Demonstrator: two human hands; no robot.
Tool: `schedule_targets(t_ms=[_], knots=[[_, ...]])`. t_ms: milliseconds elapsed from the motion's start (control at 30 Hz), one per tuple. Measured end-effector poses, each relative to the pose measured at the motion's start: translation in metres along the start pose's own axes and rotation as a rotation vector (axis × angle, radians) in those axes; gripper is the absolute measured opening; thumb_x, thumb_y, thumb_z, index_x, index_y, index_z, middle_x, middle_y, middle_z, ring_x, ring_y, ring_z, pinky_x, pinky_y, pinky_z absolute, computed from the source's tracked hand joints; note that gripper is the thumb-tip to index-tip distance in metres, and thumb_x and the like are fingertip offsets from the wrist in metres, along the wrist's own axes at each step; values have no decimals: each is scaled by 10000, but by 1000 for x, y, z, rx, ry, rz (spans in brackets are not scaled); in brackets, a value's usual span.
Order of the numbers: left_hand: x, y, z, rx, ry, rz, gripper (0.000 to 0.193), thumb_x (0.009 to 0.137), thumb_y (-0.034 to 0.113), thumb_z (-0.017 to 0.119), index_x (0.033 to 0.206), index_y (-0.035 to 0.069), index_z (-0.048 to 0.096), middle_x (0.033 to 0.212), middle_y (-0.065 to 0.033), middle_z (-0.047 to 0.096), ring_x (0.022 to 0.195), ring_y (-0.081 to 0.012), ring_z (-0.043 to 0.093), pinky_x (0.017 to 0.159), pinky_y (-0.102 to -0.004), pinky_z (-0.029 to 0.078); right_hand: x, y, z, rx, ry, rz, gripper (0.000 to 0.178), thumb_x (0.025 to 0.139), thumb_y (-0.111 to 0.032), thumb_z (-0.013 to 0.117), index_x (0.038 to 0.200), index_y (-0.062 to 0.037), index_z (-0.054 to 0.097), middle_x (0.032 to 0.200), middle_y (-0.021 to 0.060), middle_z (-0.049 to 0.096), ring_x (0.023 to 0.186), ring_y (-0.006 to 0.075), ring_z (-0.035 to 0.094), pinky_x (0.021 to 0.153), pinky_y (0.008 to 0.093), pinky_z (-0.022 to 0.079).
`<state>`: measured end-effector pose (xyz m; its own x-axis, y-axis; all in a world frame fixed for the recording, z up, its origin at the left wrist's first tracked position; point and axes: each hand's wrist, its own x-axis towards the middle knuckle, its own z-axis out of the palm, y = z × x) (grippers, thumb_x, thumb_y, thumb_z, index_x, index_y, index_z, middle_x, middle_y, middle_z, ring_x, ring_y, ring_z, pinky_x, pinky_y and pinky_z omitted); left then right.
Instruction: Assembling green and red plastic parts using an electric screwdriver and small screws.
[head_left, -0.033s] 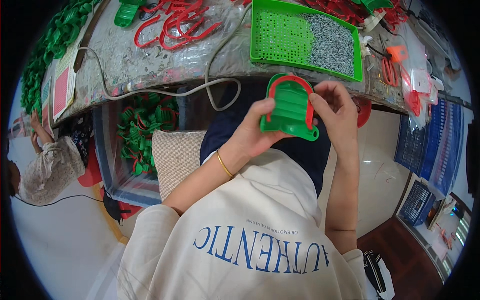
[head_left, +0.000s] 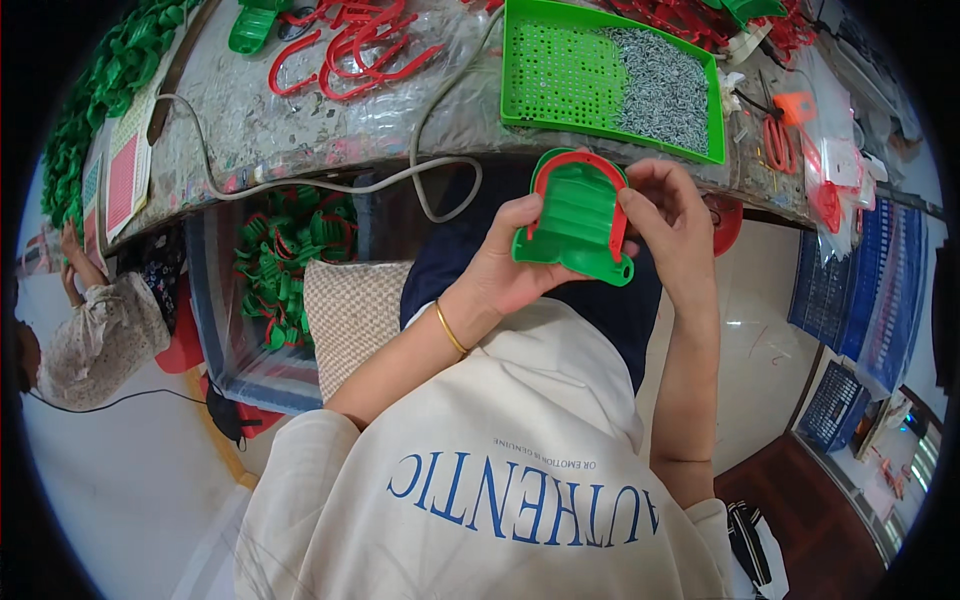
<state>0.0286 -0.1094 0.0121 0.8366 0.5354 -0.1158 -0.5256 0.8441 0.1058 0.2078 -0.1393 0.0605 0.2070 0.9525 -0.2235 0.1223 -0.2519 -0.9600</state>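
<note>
My left hand (head_left: 503,255) grips a green plastic scoop-like piece (head_left: 575,215) by its left and lower edge, thumb on top. Lying along that piece's rim is a red U-shaped strip (head_left: 578,158), curved end away from me. A small loop with a hole sticks out at the piece's near right corner. The fingers of my right hand (head_left: 668,215) are closed at the strip's right side, thumb tip against it. Whether something small also sits between those fingertips is hidden. Just beyond my hands, a green perforated tray (head_left: 560,80) holds a heap of small metal screws (head_left: 665,85).
Loose red strips (head_left: 350,60) lie on the worn table (head_left: 300,135), with a grey cable (head_left: 330,187) along its edge. Below left, a bin (head_left: 225,375) contains green-and-red pieces (head_left: 290,260). Scissors (head_left: 778,142) rest at right. Another person (head_left: 110,330) sits far left.
The green piece with its red strip has shifted slightly left and tilted a little in my left hand. My right hand stays at the strip's right side.
</note>
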Motion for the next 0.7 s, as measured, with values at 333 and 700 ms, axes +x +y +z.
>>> schedule_targets(t_ms=[333, 700], knots=[[9, -12, -32, -405, -118, -51, 914, 745, 596, 697, 1456, 148, 337, 1290, -295, 503, 1103, -459, 545, 950, -544, 436, 8, -5, 8, 82, -69, 35, 323, 872, -66, 603, 1181, 1, 539, 1066, 57, 600, 941, 97, 561, 855, 255, 449], [10, -4, -25, -374, -135, 62, 782, 785, 409, 711, 1456, 255, 339, 1305, -152, 522, 1120, -401, 560, 973, -535, 454, 35, -23, -13, -124, 197, -356, 355, 899, -72, 627, 1224, 14, 511, 1113, 74, 593, 1011, 128, 561, 883, 266, 447]])
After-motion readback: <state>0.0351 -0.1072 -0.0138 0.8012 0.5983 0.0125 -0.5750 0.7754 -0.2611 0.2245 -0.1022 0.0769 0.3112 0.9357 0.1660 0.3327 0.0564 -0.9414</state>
